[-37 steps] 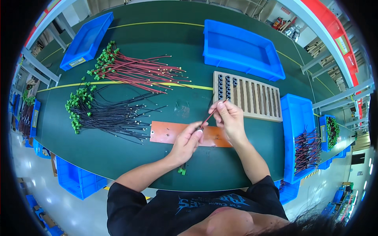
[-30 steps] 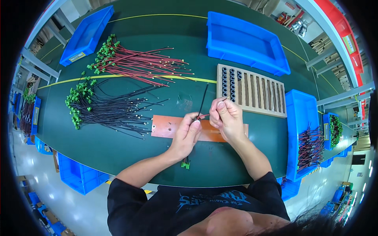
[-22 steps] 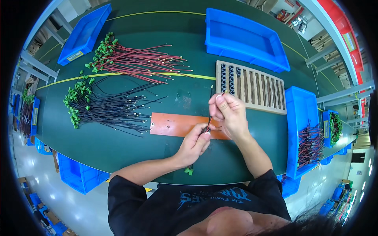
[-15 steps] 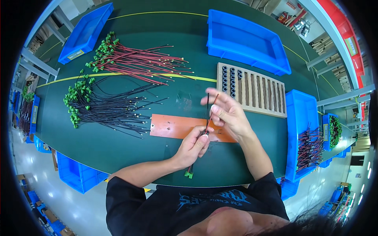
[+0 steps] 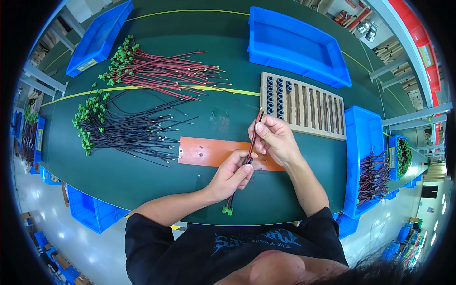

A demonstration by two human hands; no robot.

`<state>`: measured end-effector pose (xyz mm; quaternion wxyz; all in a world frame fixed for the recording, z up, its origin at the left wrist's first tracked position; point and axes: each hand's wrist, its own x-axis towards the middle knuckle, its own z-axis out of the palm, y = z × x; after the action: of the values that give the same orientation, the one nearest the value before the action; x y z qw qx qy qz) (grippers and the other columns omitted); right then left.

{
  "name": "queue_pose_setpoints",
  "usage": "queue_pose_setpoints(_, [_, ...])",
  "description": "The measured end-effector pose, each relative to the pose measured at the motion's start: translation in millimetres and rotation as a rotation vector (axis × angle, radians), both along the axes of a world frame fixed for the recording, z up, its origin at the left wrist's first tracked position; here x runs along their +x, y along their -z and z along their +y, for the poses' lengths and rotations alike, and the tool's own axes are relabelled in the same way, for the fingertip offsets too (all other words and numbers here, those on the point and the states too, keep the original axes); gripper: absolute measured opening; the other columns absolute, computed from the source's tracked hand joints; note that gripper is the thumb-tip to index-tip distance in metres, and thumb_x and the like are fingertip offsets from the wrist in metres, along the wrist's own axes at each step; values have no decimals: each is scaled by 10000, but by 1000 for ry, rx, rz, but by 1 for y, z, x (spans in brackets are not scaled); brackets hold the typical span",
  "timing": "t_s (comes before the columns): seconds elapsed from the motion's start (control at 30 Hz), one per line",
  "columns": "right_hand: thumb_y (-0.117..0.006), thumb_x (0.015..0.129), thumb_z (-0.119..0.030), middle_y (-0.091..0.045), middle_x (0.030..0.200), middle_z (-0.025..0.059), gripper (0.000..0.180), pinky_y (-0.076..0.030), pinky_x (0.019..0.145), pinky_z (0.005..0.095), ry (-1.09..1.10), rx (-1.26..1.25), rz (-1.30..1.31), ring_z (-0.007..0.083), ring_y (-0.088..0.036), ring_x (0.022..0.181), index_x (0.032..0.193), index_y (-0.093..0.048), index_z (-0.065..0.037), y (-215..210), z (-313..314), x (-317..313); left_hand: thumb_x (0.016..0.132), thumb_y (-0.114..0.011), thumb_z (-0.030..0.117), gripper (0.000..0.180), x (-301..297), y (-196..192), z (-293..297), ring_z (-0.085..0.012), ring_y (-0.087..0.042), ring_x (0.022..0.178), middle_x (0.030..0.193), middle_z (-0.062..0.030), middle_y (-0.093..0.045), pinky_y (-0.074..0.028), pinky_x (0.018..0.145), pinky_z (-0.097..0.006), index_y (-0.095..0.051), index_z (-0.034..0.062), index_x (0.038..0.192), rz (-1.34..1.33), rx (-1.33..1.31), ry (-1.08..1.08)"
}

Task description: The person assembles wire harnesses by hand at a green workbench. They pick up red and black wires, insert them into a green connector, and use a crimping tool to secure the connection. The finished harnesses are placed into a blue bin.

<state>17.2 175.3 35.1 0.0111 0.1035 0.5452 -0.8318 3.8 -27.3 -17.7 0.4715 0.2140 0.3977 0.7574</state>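
Observation:
My left hand (image 5: 230, 175) is closed round a pair of red and black wires (image 5: 251, 151), above an orange plate on the table. A small dark piece on the wires shows partly at its thumb; the fingers hide the rest. Below that hand hang the wires' lower ends, with green connectors (image 5: 227, 210). My right hand (image 5: 276, 137) pinches the upper part of the same wires between thumb and fingers. The bared tips point up and away from me, close together.
Green-ended red wires (image 5: 166, 73) and black wires (image 5: 133, 126) lie in piles at left. A wooden rack (image 5: 304, 107) holds several black cylinders. Blue trays stand behind (image 5: 299, 47) and at right (image 5: 363, 128), the latter holding red-black wire sets (image 5: 373, 178). The orange plate (image 5: 213, 151) lies centrally.
My right hand has closed from loosely spread fingers to a pinch on the wires. The red and black tips, apart before, are now together. My left hand keeps its hold.

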Motion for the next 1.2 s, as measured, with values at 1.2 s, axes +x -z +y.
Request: queue_pose_setpoints(1.2, [-554, 1095, -296, -740, 843, 58, 360, -442, 600, 231, 28, 318, 96, 70, -559, 639, 979, -734, -6, 5, 2, 1, 1136, -417, 230, 252, -2, 0, 5, -56, -390, 607, 958, -52, -562, -337, 531, -220, -480, 72, 1322, 46, -99, 1])
